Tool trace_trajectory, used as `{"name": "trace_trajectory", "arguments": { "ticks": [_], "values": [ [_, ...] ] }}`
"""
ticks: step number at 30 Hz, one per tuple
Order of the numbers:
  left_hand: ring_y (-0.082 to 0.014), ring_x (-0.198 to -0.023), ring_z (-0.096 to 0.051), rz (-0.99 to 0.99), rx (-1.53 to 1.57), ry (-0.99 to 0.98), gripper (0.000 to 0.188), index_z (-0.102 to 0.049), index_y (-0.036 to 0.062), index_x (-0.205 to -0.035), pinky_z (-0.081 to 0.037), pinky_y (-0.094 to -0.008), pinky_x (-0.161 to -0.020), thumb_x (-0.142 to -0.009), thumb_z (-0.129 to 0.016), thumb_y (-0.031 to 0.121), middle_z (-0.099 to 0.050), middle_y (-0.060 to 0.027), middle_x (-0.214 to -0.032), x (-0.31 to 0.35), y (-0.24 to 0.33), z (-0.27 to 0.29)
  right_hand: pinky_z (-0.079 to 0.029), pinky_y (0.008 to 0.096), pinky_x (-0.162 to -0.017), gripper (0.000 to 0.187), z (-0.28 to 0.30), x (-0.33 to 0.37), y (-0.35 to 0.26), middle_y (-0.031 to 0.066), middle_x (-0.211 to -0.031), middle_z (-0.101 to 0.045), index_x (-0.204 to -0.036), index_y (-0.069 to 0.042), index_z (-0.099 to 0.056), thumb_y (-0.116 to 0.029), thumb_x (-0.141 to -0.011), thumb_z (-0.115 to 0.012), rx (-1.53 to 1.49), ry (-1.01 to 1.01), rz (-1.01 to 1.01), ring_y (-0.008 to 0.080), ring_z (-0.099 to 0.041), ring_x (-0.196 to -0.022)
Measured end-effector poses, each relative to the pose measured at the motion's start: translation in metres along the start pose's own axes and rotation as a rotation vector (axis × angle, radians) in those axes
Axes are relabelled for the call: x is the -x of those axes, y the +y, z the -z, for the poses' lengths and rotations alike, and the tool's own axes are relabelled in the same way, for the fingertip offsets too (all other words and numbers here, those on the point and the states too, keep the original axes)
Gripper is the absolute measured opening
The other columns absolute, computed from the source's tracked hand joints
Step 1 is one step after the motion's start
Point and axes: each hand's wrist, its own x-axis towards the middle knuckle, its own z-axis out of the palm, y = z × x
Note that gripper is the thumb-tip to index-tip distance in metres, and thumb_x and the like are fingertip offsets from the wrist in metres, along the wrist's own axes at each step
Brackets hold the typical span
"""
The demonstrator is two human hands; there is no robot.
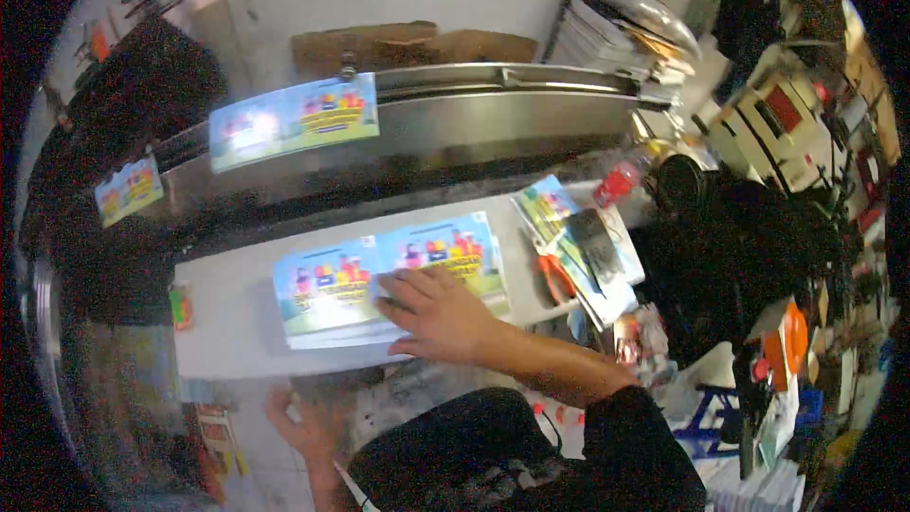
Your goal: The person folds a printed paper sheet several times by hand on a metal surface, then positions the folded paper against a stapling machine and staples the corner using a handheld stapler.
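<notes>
On a narrow pale table [227, 322] lies a stack of glossy printed sheets [327, 275] bearing the same colourful picture twice, side by side. My right hand [441, 318] rests on the right half of the stack, palm down with its fingers stretched out. White paper edges show along the near side. Below the table's near edge is my left hand [301, 425], away from the sheets. It is blurred, and its finger position is unclear.
Beyond the table runs a metal machine bed [455, 128] with another printed sheet [294, 123] on it. Orange-handled scissors [556, 277], a dark flat object [597, 246], loose papers and a red-labelled bottle [618, 182] crowd the table's right end. A smaller print [130, 192] hangs far left.
</notes>
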Motion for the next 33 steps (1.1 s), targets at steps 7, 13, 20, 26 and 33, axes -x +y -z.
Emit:
{"name": "trace_trajectory", "arguments": {
  "ticks": [7, 13, 20, 26, 33],
  "values": [
    [-0.0282, -0.102, -0.054, 0.0, -0.213, 0.1, 0.044, -0.05, -0.005, -0.124, -0.043, -0.0393, -0.094, -0.088, -0.06, 0.019, -0.055, -0.0179, -0.116, -0.015, -0.078, 0.055, -0.046, 0.0467, -0.084, 0.04, 0.005, 0.043, 0.044, 0.0244, -0.104, -0.059, -0.109, 0.004, -0.058, -0.021, -0.079, -0.067, 0.109, 0.256, -0.773, 0.041, -0.055, -0.099],
    [-0.0231, -0.092, -0.059, -0.164, -0.121, 0.177, 0.042, -0.049, -0.0007, -0.12, -0.047, -0.0355, -0.085, -0.079, -0.057, -0.002, -0.056, -0.0126, -0.108, -0.081, -0.048, 0.069, -0.048, 0.0479, -0.075, 0.035, -0.053, 0.129, 0.113, 0.0182, -0.087, -0.063, -0.091, -0.004, -0.064, -0.029, -0.067, -0.072, 0.375, -0.02, -0.981, 0.0377, -0.061, -0.088],
    [-0.0205, -0.094, -0.058, -0.089, -0.056, 0.399, 0.044, -0.045, -0.0004, -0.125, -0.048, -0.0329, -0.082, -0.084, -0.06, 0.003, -0.054, -0.0122, -0.11, -0.124, -0.088, 0.136, -0.049, 0.0358, -0.081, 0.031, -0.044, 0.058, 0.072, 0.0108, -0.098, -0.067, -0.104, -0.004, -0.066, -0.031, -0.092, -0.057, 0.27, -0.142, -0.911, 0.0236, -0.063, -0.1],
    [-0.0215, -0.096, -0.056, -0.06, -0.101, 0.471, 0.046, -0.043, -0.001, -0.127, -0.046, -0.0355, -0.086, -0.085, -0.061, 0.005, -0.055, -0.0127, -0.109, -0.177, -0.124, 0.164, -0.043, 0.0221, -0.049, 0.013, 0.044, -0.067, 0.032, 0.0047, -0.077, -0.065, -0.096, -0.008, -0.065, -0.019, -0.088, -0.064, -1.522, 0.735, -1.002, 0.0095, -0.049, -0.055],
    [-0.0319, -0.108, -0.053, 0.021, -0.113, 0.573, 0.051, -0.043, -0.0026, -0.13, -0.042, -0.0407, -0.094, -0.086, -0.063, 0.013, -0.053, -0.0209, -0.118, -0.343, -0.14, 0.178, -0.049, 0.0317, -0.083, 0.056, 0.023, -0.248, -0.019, 0.0104, -0.111, -0.059, -0.129, -0.006, -0.047, -0.006, -0.076, -0.066, -0.614, 0.333, -0.64, 0.0206, -0.059, -0.098]
  ]
}}
